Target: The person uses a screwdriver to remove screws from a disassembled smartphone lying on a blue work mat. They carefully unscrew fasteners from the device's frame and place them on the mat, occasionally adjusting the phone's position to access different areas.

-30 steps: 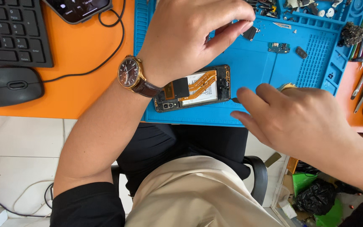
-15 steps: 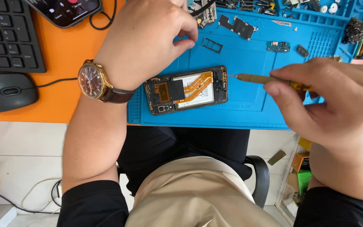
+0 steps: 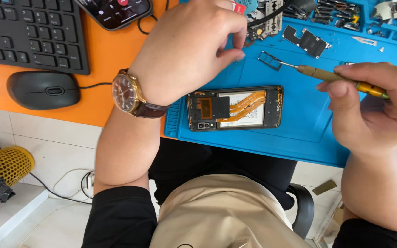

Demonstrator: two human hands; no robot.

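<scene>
Orange desk (image 3: 102, 69) under a head-worn view, with a blue repair mat (image 3: 299, 133) covering its right part and reaching the near edge. On the mat, close to that near edge, lies an opened phone (image 3: 234, 108), back cover off, face down: black shield at its left end, orange flex cables crossing a white battery area.

Left hand (image 3: 189, 50) hovers above the mat's far-left area, thumb and forefinger fingers pinched narrow; whether a small part sits between them cannot be told. Right hand (image 3: 368, 105) grips a slim screwdriver (image 3: 336, 77), tip pointing left toward a small card tray (image 3: 270, 60), clear of the phone.

Loose parts lie along the mat's far edge: a metal shield plate (image 3: 306, 40), small screws, clutter.

Progress, judged: disassembly well under way, cover and some shields removed; board and cables remain in the frame.

Off the mat: keyboard (image 3: 28, 32), mouse (image 3: 44, 89), second phone (image 3: 113, 11) at the desk's far edge.
</scene>
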